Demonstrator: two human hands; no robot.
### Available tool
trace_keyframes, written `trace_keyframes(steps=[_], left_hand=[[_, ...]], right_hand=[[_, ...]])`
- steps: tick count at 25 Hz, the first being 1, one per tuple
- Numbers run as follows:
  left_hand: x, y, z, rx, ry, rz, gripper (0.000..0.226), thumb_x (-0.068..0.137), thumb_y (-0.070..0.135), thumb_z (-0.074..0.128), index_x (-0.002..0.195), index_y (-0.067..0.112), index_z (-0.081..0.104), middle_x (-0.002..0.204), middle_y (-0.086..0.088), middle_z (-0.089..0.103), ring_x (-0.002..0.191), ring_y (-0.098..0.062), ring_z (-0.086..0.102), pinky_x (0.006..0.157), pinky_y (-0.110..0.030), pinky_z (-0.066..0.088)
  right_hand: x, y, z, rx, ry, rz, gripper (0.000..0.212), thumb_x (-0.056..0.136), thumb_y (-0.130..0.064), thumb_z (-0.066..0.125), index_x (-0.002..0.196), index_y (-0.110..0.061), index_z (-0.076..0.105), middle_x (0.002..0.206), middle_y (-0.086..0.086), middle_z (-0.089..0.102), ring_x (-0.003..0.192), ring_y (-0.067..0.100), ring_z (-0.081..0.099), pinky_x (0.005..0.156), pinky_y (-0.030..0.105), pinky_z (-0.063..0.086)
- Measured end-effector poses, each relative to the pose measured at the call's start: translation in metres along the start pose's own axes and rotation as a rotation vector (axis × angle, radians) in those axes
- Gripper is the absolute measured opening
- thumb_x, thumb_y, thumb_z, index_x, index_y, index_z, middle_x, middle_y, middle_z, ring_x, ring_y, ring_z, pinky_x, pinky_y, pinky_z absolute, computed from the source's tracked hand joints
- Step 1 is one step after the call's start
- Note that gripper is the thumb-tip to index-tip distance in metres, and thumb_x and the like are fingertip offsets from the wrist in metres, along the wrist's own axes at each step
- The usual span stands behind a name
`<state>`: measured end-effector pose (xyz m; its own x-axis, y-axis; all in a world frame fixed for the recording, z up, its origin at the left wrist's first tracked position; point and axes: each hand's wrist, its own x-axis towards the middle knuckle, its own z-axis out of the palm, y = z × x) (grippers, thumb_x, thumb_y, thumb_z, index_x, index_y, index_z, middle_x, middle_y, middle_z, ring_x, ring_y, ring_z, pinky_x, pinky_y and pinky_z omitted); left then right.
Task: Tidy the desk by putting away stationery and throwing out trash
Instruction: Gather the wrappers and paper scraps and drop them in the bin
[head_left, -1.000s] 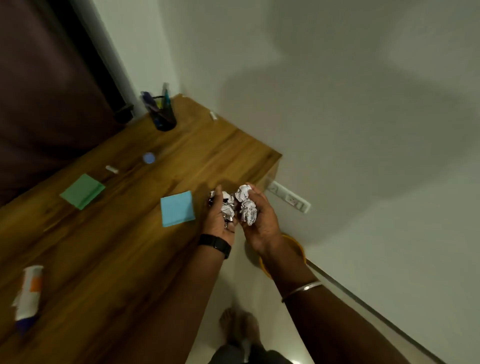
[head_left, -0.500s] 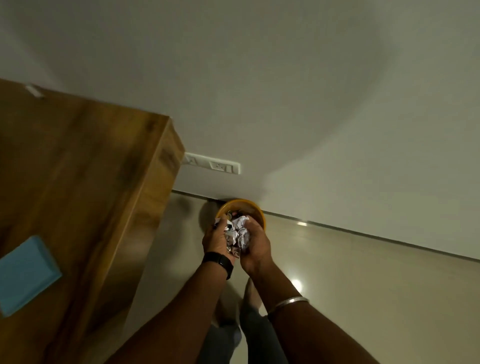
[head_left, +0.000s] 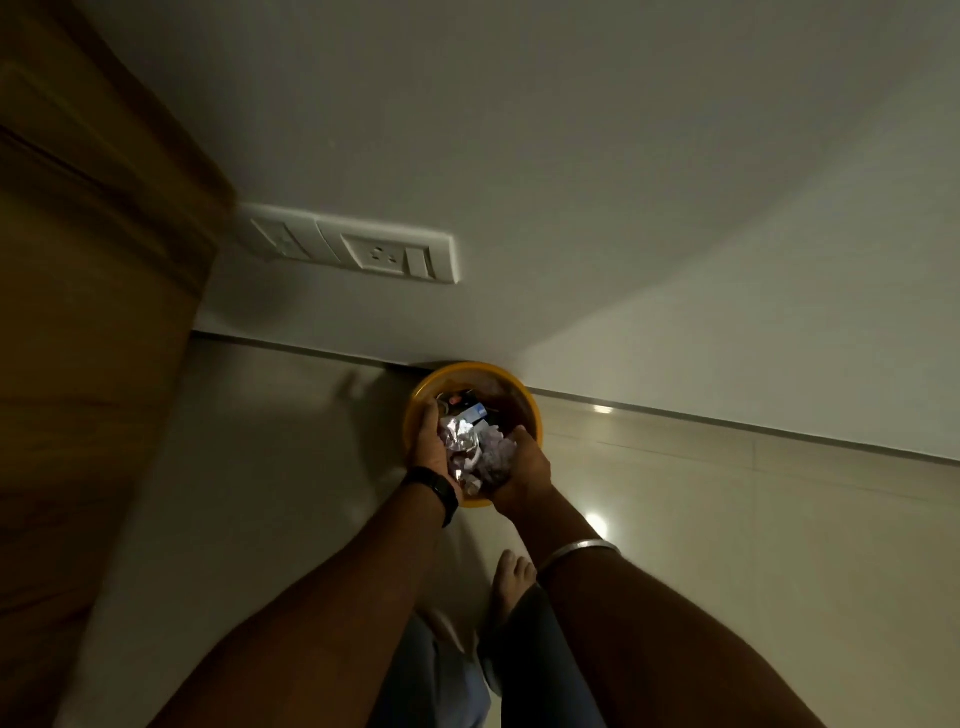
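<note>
A round yellow bin (head_left: 527, 402) stands on the floor against the wall, with scraps inside. Both hands hover over its mouth. My left hand (head_left: 430, 441), with a black band on the wrist, and my right hand (head_left: 522, 470), with a metal bangle, cup crumpled white paper balls (head_left: 475, 449) between them. The fingers still curl around the paper, which sits just above the bin's contents. The desk top is out of view; only its wooden side (head_left: 93, 322) shows at the left.
A white socket panel (head_left: 358, 249) is on the wall above the bin. Glossy beige floor tiles (head_left: 727, 519) spread to the right. My bare foot (head_left: 511, 577) stands just behind the bin. The desk's side panel rises close on the left.
I have turned away from the desk and bent toward the floor. Both hands carried the crumpled paper down from the desk's edge to the mouth of the yellow bin.
</note>
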<state>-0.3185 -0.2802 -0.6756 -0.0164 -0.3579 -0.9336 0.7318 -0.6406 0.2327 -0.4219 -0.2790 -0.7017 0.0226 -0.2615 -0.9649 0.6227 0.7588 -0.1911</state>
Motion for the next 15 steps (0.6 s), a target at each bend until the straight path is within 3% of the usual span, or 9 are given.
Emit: trace_keyframes(steps=[2, 4, 6, 9, 11, 13, 15], left_hand=[[-0.001, 0.003, 0.004, -0.011, 0.053, 0.002, 0.079, 0.093, 0.074, 0.039, 0.133, 0.008, 0.055, 0.127, -0.018, 0.062, 0.127, -0.039, 0.054, 0.113, -0.054, 0.039], [0.005, 0.004, -0.001, -0.068, 0.103, -0.019, 0.077, 0.097, 0.070, 0.033, 0.150, 0.014, 0.042, 0.142, -0.019, 0.051, 0.137, -0.042, 0.044, 0.115, -0.057, 0.034], [-0.004, 0.008, -0.004, -0.088, 0.139, -0.038, 0.087, 0.094, 0.075, 0.035, 0.157, 0.015, 0.031, 0.159, -0.018, 0.036, 0.143, -0.044, 0.037, 0.117, -0.063, 0.028], [-0.026, 0.014, -0.003, -0.130, 0.145, -0.030, 0.088, 0.094, 0.075, 0.035, 0.157, 0.015, 0.029, 0.160, -0.020, 0.033, 0.143, -0.043, 0.038, 0.117, -0.061, 0.032], [-0.059, 0.020, 0.003, -0.112, 0.113, -0.019, 0.084, 0.097, 0.072, 0.031, 0.157, 0.012, 0.030, 0.160, -0.020, 0.035, 0.143, -0.042, 0.039, 0.118, -0.058, 0.032], [-0.089, 0.027, 0.004, -0.080, 0.094, 0.002, 0.085, 0.097, 0.073, 0.029, 0.158, 0.014, 0.027, 0.162, -0.018, 0.031, 0.146, -0.041, 0.035, 0.119, -0.055, 0.031], [-0.121, 0.034, 0.002, -0.066, 0.090, 0.022, 0.087, 0.095, 0.076, 0.030, 0.159, 0.017, 0.024, 0.165, -0.016, 0.025, 0.149, -0.040, 0.030, 0.121, -0.053, 0.029]], right_hand=[[0.024, 0.001, -0.007, -0.024, 0.054, -0.008, 0.061, 0.097, -0.053, 0.055, 0.142, -0.013, 0.054, 0.134, 0.026, 0.064, 0.116, 0.043, 0.065, 0.094, 0.061, 0.056], [0.035, 0.000, -0.013, -0.060, 0.085, -0.012, 0.071, 0.092, -0.058, 0.058, 0.148, -0.017, 0.048, 0.139, 0.021, 0.060, 0.118, 0.044, 0.062, 0.069, 0.052, 0.060], [0.022, -0.003, -0.012, -0.063, 0.081, -0.004, 0.072, 0.093, -0.060, 0.056, 0.150, -0.017, 0.045, 0.140, 0.017, 0.057, 0.118, 0.043, 0.060, 0.063, 0.048, 0.056], [-0.007, -0.009, -0.006, -0.039, 0.088, -0.026, 0.057, 0.102, -0.053, 0.051, 0.144, -0.014, 0.050, 0.136, 0.018, 0.058, 0.109, 0.041, 0.062, 0.064, 0.047, 0.054], [-0.032, -0.011, -0.002, -0.047, 0.088, -0.031, 0.046, 0.102, -0.053, 0.050, 0.125, -0.015, 0.060, 0.124, 0.017, 0.063, 0.108, 0.038, 0.065, 0.065, 0.043, 0.054], [-0.062, -0.012, 0.001, -0.099, 0.074, -0.067, 0.038, 0.099, -0.057, 0.052, 0.096, -0.020, 0.061, 0.095, 0.011, 0.062, 0.081, 0.027, 0.064, 0.062, 0.035, 0.052], [-0.099, -0.014, 0.008, -0.157, 0.080, -0.103, 0.035, 0.096, -0.055, 0.057, 0.083, -0.022, 0.059, 0.074, 0.003, 0.057, 0.060, 0.019, 0.055, 0.052, 0.029, 0.050]])
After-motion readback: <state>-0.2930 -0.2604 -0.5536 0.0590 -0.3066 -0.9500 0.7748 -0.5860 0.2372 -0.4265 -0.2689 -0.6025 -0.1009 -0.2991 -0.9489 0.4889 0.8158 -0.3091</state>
